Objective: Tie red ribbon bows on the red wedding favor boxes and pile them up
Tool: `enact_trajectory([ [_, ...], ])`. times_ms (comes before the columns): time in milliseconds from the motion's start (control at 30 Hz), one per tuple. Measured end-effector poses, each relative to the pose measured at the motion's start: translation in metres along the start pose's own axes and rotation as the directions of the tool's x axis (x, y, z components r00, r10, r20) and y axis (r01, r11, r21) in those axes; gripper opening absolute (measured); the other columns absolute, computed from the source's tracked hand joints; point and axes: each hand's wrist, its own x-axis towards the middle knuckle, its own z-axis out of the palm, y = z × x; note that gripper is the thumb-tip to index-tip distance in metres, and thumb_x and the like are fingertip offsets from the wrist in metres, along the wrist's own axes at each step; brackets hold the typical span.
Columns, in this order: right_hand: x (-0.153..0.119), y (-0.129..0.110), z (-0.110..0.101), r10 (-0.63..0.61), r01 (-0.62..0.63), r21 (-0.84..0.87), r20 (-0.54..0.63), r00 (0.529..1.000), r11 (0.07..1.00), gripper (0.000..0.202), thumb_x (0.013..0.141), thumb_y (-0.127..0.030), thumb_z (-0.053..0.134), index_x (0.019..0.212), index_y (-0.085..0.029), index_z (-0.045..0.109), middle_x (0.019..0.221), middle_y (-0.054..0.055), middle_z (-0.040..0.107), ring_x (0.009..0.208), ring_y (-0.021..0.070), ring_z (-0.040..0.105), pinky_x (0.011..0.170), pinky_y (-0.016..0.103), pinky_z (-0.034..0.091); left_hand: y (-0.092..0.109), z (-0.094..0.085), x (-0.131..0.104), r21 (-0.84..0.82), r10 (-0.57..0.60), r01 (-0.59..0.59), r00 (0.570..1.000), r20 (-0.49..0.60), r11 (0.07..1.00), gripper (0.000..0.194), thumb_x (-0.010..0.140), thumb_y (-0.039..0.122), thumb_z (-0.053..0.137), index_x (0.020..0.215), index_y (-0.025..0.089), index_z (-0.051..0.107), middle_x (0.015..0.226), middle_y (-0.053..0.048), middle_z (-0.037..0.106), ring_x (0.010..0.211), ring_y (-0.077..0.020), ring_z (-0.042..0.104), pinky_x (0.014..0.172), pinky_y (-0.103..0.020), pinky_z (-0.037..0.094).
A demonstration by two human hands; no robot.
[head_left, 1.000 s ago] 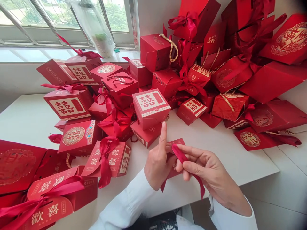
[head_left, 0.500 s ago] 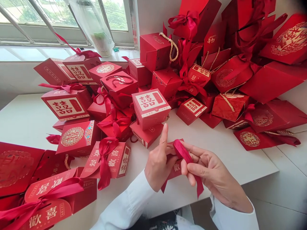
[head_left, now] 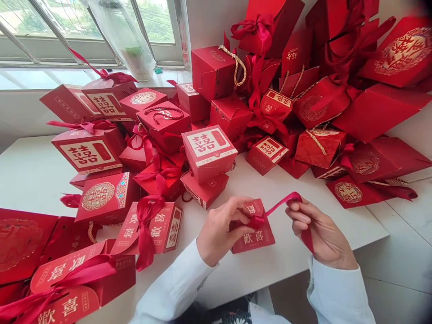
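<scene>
A small red gift box [head_left: 258,240] with pale lettering lies on the white table in front of me. Dark red ribbon [head_left: 277,206] crosses its top and runs up to the right. My left hand [head_left: 224,227] reaches over the box's left side, its thumb and fingers closed on the ribbon at the middle of the lid. Off to the right of the box, my right hand [head_left: 322,229] pinches the ribbon between thumb and fingers. The ribbon's end hangs down below that palm.
Red gift boxes, several with bows, are piled at the back, like this double-happiness box [head_left: 209,150]. A bow-tied box [head_left: 148,229] stands left of my left hand. The white table [head_left: 351,225] ends at the right over floor tiles. A plastic-wrapped cup [head_left: 135,60] stands on the windowsill.
My right hand has moved right, drawing the ribbon out from the box. My left hand's raised index finger has come down onto the ribbon. More of the box's top shows.
</scene>
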Motion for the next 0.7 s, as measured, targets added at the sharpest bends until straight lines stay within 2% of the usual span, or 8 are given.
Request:
enact_trajectory([
  [133, 0.003, -0.010, 0.030, 0.008, 0.013, -0.099, 0.201, 0.980, 0.995, 0.023, 0.072, -0.020, 0.076, 0.095, -0.022, 0.071, 0.071, -0.005, 0.062, 0.044, -0.0016, 0.044, 0.040, 0.004, 0.042, 0.004, 0.004, 0.001, 0.046, -0.010, 0.008, 0.999, 0.046, 0.999, 0.046, 0.075, 0.010, 0.073, 0.114, 0.021, 0.049, 0.074, 0.004, 0.072, 0.088, -0.0161, 0.066, 0.080, -0.024, 0.049],
  [267, -0.011, -0.010, 0.062, 0.059, 0.027, -0.193, 0.427, 0.902, 0.981, 0.029, 0.085, -0.018, 0.064, 0.113, -0.025, 0.066, 0.076, -0.003, 0.065, 0.046, -0.0005, 0.053, 0.046, 0.007, 0.046, 0.008, 0.011, -0.001, -0.014, -0.109, 0.109, 0.993, -0.039, 0.994, 0.058, 0.076, 0.013, 0.072, 0.124, 0.021, 0.040, 0.073, 0.005, 0.072, 0.098, -0.0185, 0.065, 0.086, -0.028, 0.048],
  [333, -0.021, -0.002, 0.072, 0.111, 0.001, -0.222, 0.491, 0.864, 0.975, 0.031, 0.088, -0.019, 0.060, 0.118, -0.027, 0.064, 0.080, -0.002, 0.068, 0.048, 0.0013, 0.058, 0.049, 0.010, 0.048, 0.010, 0.014, -0.002, -0.078, -0.165, 0.158, 0.982, -0.089, 0.984, 0.059, 0.079, 0.015, 0.066, 0.129, 0.021, 0.036, 0.073, 0.004, 0.071, 0.094, -0.0183, 0.067, 0.082, -0.028, 0.051],
  [400, -0.031, 0.012, 0.077, 0.169, -0.035, -0.250, 0.539, 0.825, 0.968, 0.036, 0.089, -0.020, 0.060, 0.123, -0.030, 0.060, 0.085, 0.000, 0.069, 0.052, 0.0044, 0.064, 0.048, 0.011, 0.049, 0.010, 0.014, -0.002, -0.125, -0.161, 0.147, 0.981, -0.112, 0.981, 0.057, 0.080, 0.018, 0.061, 0.131, 0.022, 0.036, 0.078, 0.002, 0.070, 0.083, -0.0180, 0.068, 0.075, -0.028, 0.053],
  [500, -0.042, 0.035, 0.075, 0.281, -0.117, -0.296, 0.605, 0.745, 0.948, 0.045, 0.089, -0.023, 0.060, 0.132, -0.033, 0.052, 0.090, 0.002, 0.070, 0.059, 0.0075, 0.069, 0.047, 0.011, 0.048, 0.009, 0.013, -0.003, -0.121, -0.149, 0.134, 0.981, -0.122, 0.984, 0.048, 0.079, 0.023, 0.063, 0.125, 0.023, 0.048, 0.090, -0.002, 0.069, 0.080, -0.0175, 0.067, 0.074, -0.028, 0.053],
  [567, -0.048, 0.046, 0.067, 0.338, -0.164, -0.323, 0.616, 0.712, 0.932, 0.046, 0.089, -0.024, 0.061, 0.133, -0.032, 0.051, 0.091, 0.003, 0.070, 0.061, 0.0068, 0.069, 0.050, 0.011, 0.048, 0.008, 0.011, -0.002, -0.080, -0.142, 0.133, 0.982, -0.126, 0.988, 0.030, 0.081, 0.023, 0.064, 0.111, 0.023, 0.060, 0.092, -0.002, 0.068, 0.081, -0.0164, 0.065, 0.075, -0.027, 0.052],
  [633, -0.052, 0.050, 0.054, 0.352, -0.182, -0.327, 0.600, 0.718, 0.927, 0.044, 0.088, -0.026, 0.062, 0.131, -0.030, 0.053, 0.088, 0.003, 0.072, 0.060, 0.0056, 0.068, 0.051, 0.011, 0.048, 0.007, 0.010, -0.001, -0.052, -0.106, 0.100, 0.985, -0.139, 0.994, 0.013, 0.082, 0.021, 0.065, 0.094, 0.022, 0.068, 0.086, -0.002, 0.068, 0.078, -0.0150, 0.064, 0.073, -0.025, 0.051],
  [700, -0.055, 0.049, 0.040, 0.340, -0.188, -0.312, 0.561, 0.755, 0.931, 0.043, 0.086, -0.030, 0.065, 0.128, -0.029, 0.056, 0.083, 0.003, 0.072, 0.056, 0.0059, 0.066, 0.050, 0.012, 0.047, 0.007, 0.011, 0.000, -0.041, -0.076, 0.070, 0.982, -0.174, 0.997, 0.007, 0.081, 0.018, 0.066, 0.084, 0.020, 0.071, 0.079, -0.002, 0.067, 0.075, -0.0140, 0.063, 0.070, -0.023, 0.050],
])
